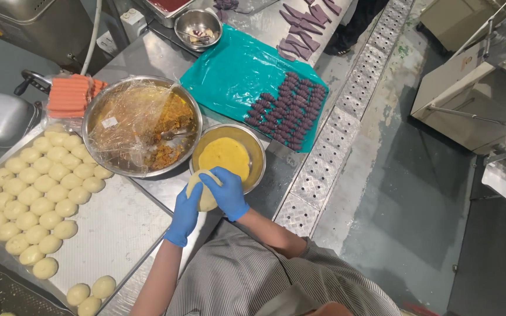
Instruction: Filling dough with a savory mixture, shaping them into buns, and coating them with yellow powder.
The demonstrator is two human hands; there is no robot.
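Both my hands wear blue gloves and hold one flattened round of pale dough (204,198) between them. My left hand (184,216) cups it from below and the left. My right hand (226,192) presses on it from above. Just beyond my hands stands a steel bowl (256,146) with a yellow mass inside. To its left is a larger steel bowl (98,111) of brownish filling, half covered by crumpled clear film, with a spoon in it.
A metal tray (118,234) at the left carries several rows of pale dough balls. Sausages (70,95) lie stacked behind it. A teal sheet (229,76) holds rows of purple pieces. A small steel bowl (198,26) stands farther back. Floor and machines are to the right.
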